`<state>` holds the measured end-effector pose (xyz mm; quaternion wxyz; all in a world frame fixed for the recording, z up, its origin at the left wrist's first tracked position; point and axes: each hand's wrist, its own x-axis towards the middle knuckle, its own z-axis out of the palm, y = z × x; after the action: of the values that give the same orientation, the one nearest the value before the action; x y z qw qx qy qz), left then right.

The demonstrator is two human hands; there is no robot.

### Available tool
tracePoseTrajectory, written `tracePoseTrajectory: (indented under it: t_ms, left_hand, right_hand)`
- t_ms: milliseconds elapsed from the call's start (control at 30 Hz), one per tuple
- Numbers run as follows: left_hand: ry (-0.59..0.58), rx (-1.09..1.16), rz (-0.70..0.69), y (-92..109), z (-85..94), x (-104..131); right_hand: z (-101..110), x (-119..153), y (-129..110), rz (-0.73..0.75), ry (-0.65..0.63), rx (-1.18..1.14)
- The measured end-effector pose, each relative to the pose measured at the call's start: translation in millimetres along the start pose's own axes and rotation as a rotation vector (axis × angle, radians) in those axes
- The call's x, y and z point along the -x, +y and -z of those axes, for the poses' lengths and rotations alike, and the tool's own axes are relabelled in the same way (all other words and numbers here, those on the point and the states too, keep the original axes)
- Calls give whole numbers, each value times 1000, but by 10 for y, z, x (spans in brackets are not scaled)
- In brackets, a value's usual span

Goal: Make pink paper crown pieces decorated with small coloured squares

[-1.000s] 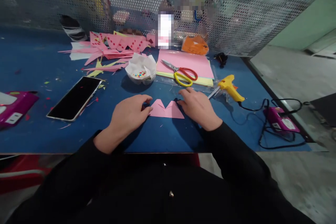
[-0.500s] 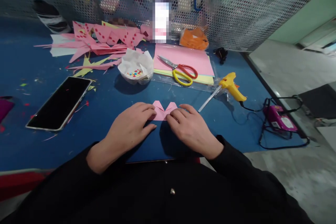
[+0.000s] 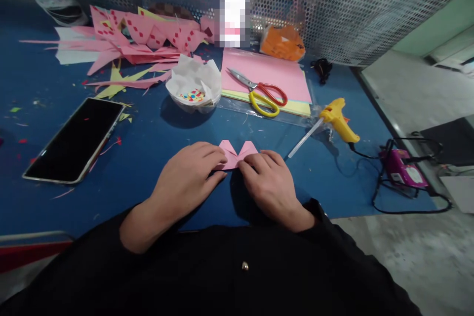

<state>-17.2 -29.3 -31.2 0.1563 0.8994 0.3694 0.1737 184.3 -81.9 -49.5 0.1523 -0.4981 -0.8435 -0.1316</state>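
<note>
A folded piece of pink paper (image 3: 232,157), with two blunt points at its top and a V-shaped notch between them, lies near the blue table's front edge. My left hand (image 3: 190,170) has its fingers closed on the paper's left end, thumb below and fingertips on top. On the right end, my right hand (image 3: 268,177) grips it with bent fingers, and its thumb is mostly hidden. Beyond the paper, a pair of scissors (image 3: 259,93) with one red and one yellow handle rests on a stack of pink and yellow sheets (image 3: 292,84).
A white paper-lined bowl (image 3: 177,79) holds small coloured bits. A black-screened phone (image 3: 76,140) lies left; pink paper scraps (image 3: 148,39) spread behind. To the right are a yellow glue gun (image 3: 338,118) and a purple box (image 3: 402,170) with black cable. A mesh panel (image 3: 351,10) stands behind.
The camera view has shifted slightly, so the table things sit higher in the picture. Both hands still hold the pink paper, whose lower edge now looks slightly lifted.
</note>
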Motion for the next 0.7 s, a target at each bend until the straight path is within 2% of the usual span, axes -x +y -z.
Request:
tracePoseTrajectory:
  t_ms: [167, 400, 700]
  left_hand:
    - [-31, -21, -56, 101, -14, 12]
    - [-2, -169, -126, 176, -82, 18]
    - [9, -84, -78, 189, -118, -7]
  right_hand:
    - [29, 53, -21, -106, 19, -102]
    - [21, 125, -6, -140, 56, -186]
    - [-16, 134, 1, -248, 52, -275]
